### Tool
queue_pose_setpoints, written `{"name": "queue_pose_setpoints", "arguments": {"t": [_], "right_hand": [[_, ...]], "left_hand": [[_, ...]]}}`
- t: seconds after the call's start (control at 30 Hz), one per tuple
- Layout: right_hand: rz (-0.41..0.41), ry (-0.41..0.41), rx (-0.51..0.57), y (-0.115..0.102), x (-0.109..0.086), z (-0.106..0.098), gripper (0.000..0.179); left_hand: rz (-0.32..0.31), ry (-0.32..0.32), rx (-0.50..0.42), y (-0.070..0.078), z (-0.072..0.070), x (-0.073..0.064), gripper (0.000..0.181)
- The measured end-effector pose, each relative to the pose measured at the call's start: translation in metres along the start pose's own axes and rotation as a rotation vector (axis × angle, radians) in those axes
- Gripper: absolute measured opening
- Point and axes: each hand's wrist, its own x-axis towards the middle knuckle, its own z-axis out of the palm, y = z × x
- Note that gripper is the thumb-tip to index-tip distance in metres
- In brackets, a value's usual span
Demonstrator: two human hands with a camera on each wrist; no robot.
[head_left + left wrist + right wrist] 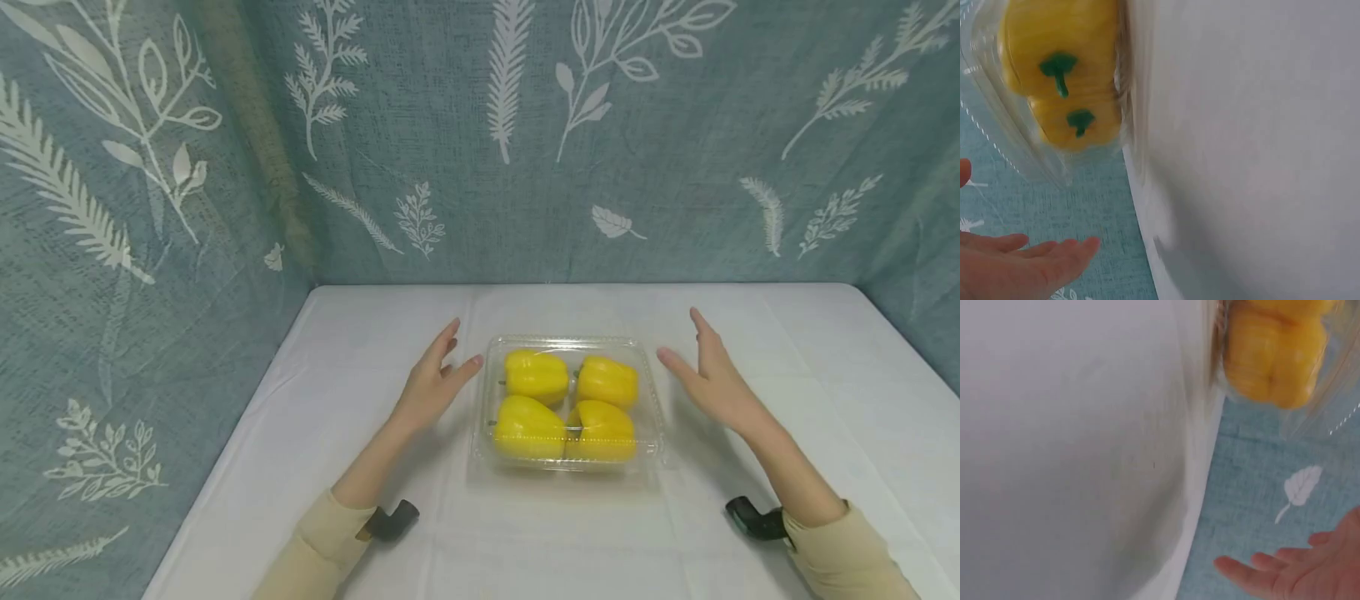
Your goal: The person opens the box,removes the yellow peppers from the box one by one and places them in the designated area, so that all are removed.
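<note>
A clear plastic clamshell box point(564, 342) stands on the white table, and several yellow bell peppers point(528, 429) fill it in two rows. Its clear top lies over the peppers. Green stems point(1059, 70) show through the wall in the left wrist view. My left hand point(429, 390) is held just left of the box, fingers extended and thumb toward its rim. On the other side, my right hand point(714, 382) is raised with fingers spread, a small gap from the box's right edge. Neither hand holds anything.
A white cloth point(525, 542) covers the table. Blue-green curtains point(465, 208) with white leaf prints hang behind it and along both sides. A dark wrist device point(393, 522) sits by the left sleeve, and another point(753, 518) by the right.
</note>
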Motion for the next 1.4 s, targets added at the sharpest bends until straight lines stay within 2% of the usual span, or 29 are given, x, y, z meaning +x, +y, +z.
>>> {"name": "queue_pose_setpoints", "arguments": {"t": [0.27,0.47,0.57,0.83,1.13,1.3,1.4], "right_hand": [[-0.016,-0.102,0.108,-0.010,-0.009,0.006,0.082],[-0.068,-0.177,0.142,-0.016,-0.017,0.010,0.084],[-0.103,-0.202,0.157,-0.018,-0.020,0.014,0.086],[-0.194,-0.264,0.182,-0.021,-0.029,0.021,0.090],[-0.212,-0.312,0.071,-0.023,-0.038,0.023,0.105],[-0.201,-0.341,0.051,-0.022,-0.042,0.023,0.115],[-0.192,-0.348,0.045,-0.024,-0.044,0.022,0.125]], "left_hand": [[-0.050,-0.149,-0.055,0.002,0.004,-0.012,0.077],[-0.007,-0.224,-0.120,0.002,0.007,-0.017,0.084],[0.024,-0.253,-0.122,0.001,0.011,-0.020,0.090],[0.030,-0.290,0.032,0.008,0.017,-0.030,0.102],[0.020,-0.323,0.127,0.008,0.023,-0.036,0.123],[0.048,-0.329,0.180,0.009,0.025,-0.039,0.132],[0.036,-0.333,0.210,0.011,0.027,-0.042,0.136]]}}
